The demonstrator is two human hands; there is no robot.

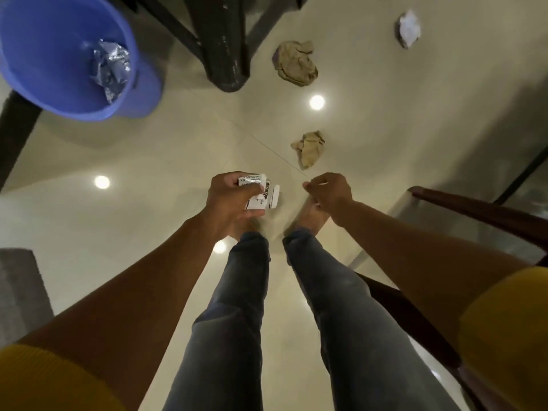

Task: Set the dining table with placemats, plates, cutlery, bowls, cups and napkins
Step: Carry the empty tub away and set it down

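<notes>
I look straight down at a glossy tiled floor, my legs in jeans below me. My left hand (234, 200) grips a small white printed cardboard box (261, 194), crumpled, with a flap hanging open. Level with it and a little apart, my right hand (327, 192) has its fingers curled, thumb against forefinger; nothing shows between them. No placemats, plates, cutlery, bowls, cups or napkins are in view.
A blue bucket (44, 63) with crumpled foil inside stands at upper left. Two crumpled brown papers (296, 63) (308, 148) and a white wad (409, 28) lie on the floor ahead. A dark table leg (225, 46) rises ahead. A glass-topped table with a wooden rim (474, 206) is at right.
</notes>
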